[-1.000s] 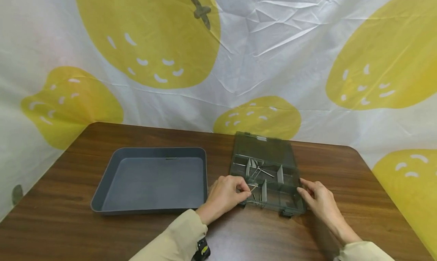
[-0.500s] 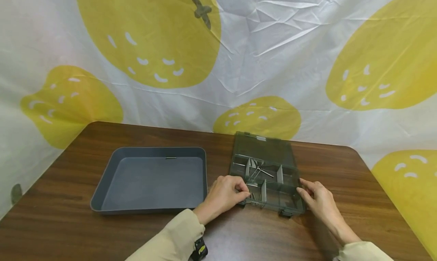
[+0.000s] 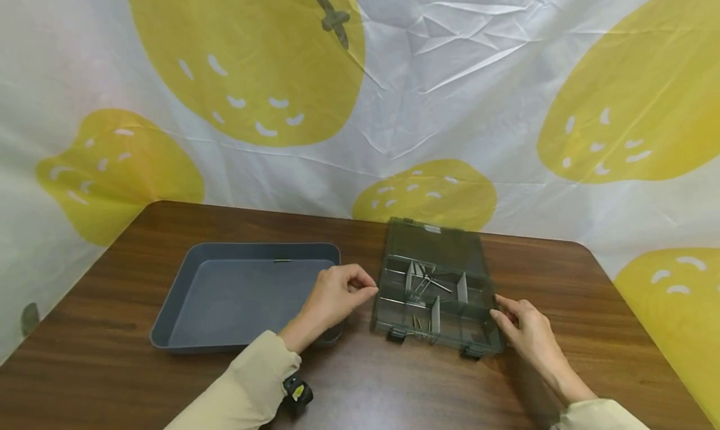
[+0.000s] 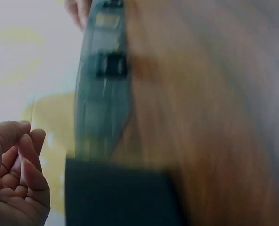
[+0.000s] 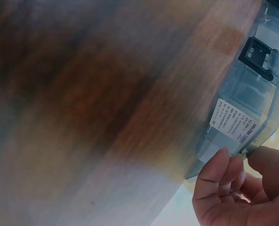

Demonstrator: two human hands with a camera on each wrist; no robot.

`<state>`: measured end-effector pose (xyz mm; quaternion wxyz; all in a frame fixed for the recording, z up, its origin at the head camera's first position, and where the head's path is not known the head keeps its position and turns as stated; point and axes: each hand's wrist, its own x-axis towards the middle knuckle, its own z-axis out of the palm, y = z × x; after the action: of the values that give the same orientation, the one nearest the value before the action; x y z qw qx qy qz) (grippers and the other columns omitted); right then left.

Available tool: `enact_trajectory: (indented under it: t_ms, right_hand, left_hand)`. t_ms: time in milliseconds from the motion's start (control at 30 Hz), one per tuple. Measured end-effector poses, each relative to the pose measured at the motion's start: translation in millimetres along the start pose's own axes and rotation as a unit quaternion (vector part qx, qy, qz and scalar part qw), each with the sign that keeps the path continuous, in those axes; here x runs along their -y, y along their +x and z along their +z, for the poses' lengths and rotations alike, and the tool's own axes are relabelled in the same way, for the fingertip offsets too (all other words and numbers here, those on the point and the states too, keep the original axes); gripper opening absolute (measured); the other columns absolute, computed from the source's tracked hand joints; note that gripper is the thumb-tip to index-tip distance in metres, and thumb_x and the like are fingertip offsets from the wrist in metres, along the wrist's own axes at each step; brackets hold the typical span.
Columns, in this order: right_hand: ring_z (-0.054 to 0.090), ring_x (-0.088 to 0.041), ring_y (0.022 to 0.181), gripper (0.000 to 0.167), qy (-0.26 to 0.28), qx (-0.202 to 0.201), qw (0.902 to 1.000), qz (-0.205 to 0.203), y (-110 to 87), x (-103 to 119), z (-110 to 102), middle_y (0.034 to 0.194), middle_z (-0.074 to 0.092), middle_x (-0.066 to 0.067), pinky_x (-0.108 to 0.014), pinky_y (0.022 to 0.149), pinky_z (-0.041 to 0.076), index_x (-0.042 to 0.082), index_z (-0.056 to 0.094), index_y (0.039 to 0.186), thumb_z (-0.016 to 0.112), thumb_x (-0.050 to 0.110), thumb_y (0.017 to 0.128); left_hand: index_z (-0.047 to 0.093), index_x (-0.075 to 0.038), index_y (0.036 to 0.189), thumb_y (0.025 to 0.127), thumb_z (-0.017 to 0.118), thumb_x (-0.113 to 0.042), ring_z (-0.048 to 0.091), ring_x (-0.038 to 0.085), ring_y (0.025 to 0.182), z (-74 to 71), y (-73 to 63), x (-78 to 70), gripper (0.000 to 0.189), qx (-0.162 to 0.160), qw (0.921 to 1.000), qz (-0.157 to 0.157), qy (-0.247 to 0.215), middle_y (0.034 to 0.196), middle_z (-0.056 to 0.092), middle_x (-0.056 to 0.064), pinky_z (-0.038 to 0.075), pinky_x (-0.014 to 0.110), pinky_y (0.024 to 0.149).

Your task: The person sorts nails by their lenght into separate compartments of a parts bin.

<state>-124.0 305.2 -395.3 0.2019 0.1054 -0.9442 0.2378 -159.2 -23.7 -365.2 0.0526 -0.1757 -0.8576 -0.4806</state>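
Observation:
In the head view, my left hand [image 3: 340, 292] is between the tray and the box, its fingers loosely curled, thumb tip near the fingertips. Nothing shows between them in the left wrist view either. My right hand [image 3: 525, 330] holds the right edge of a dark, see-through compartment box [image 3: 464, 324], its lid lying open toward the back. Several brass-coloured screws [image 3: 419, 323] lie in the front left compartment. Long silver nail-like pieces [image 3: 430, 284] lie crossed in a back compartment. A grey tray [image 3: 244, 345] holds one thin metal piece [image 3: 283, 260] near its far wall.
The brown wooden table [image 3: 360, 380] carries both containers, the tray at left and the box at right. Two black latches, one a front latch [image 3: 396, 334], stick out from the box. A white cloth [image 3: 394, 105] with yellow fruit print hangs behind the table.
My left hand has let go of a thin brass-coloured piece in the front left compartment and moved left, away from the box toward the tray. The right hand has stayed on the box edge.

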Motion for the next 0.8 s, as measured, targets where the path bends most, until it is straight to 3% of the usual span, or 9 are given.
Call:
enact_trajectory:
  t_ms: [200,400,533,800]
  right_hand:
    - [0.034,-0.002,0.059,0.031,0.001,0.004,1.0000,0.002,0.7,0.6,-0.8,0.067,0.044,0.000,-0.022,0.050,0.031,-0.014,0.063,0.107,0.069,0.001,0.082]
    - [0.034,-0.002,0.059,0.032,0.002,0.017,0.9997,0.014,-0.5,2.0,-1.8,0.068,0.044,-0.001,-0.022,0.051,0.032,-0.015,0.061,0.109,0.067,0.003,0.083]
    - [0.034,-0.003,0.059,0.032,0.004,0.019,0.9997,0.016,-0.7,1.6,-2.7,0.069,0.044,-0.001,-0.022,0.051,0.032,-0.015,0.061,0.110,0.067,0.004,0.084]
    - [0.034,-0.003,0.059,0.033,0.001,0.023,0.9996,0.018,-0.6,0.6,-2.5,0.069,0.044,-0.001,-0.022,0.051,0.032,-0.015,0.060,0.111,0.066,0.004,0.085]
  left_hand:
    - [0.071,-0.012,0.083,0.080,0.074,-0.016,0.063,0.008,0.066,-35.7,6.9,19.5,0.006,-0.048,0.9973,-0.053,0.018,0.078,0.071,0.000,0.049,0.022,0.060]
    - [0.071,-0.010,0.086,0.082,0.072,-0.017,0.066,0.013,0.070,-73.6,11.5,40.0,0.008,-0.072,0.9922,-0.079,0.064,0.082,0.072,0.004,0.049,0.025,0.061]
    - [0.071,-0.009,0.088,0.083,0.071,-0.017,0.066,0.017,0.072,-96.2,14.3,48.9,0.009,-0.088,0.9884,-0.080,0.094,0.082,0.072,0.007,0.048,0.027,0.061]
    - [0.072,-0.006,0.091,0.084,0.069,-0.015,0.066,0.023,0.076,-115.3,16.1,61.8,0.011,-0.083,0.9830,-0.088,0.139,0.086,0.072,0.011,0.048,0.031,0.063]
